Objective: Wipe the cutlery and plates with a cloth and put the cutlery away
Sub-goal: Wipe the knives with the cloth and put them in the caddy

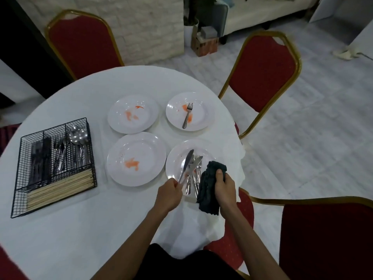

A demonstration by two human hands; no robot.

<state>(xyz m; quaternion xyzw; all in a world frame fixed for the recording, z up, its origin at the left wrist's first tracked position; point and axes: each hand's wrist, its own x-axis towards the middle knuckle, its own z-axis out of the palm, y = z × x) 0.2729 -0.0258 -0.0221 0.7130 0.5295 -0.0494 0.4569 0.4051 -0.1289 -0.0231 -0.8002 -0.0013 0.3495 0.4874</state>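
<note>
A round worktop [60,235] draped in white fills the scene, with a person standing at its near edge. Three red chairs with gold frames ring it: one [84,43] far beyond the fingers to the left, one [262,73] beyond them to the right, and one [327,239] close by on the right.

Well to the left of the left hand's fingers [175,183] sits a black wire cutlery basket [18,178] holding spoons [78,135], other cutlery and a row of pale chopsticks [60,188].

Four white plates lie in a square. The near-right plate [175,158] lies directly under both hands. The near-left plate [141,150], just left of the fingers, has an orange smear. Beyond the fingers are the far-left plate [121,126], also smeared orange, and the far-right plate [201,116].

The right hand [225,186] grips a dark, crumpled cloth [207,190], its fingers [220,172] curled round the top of it (the rest hangs down over the plate's near rim).

The left hand [169,193] pinches the handle of a table knife [187,162], whose blade points away from the fingers over the near-right plate.

Between the two hands, a small heap of cutlery [196,172] rests on that plate.

A single fork [187,116] lies on the far-right plate, across an orange stain.
</note>
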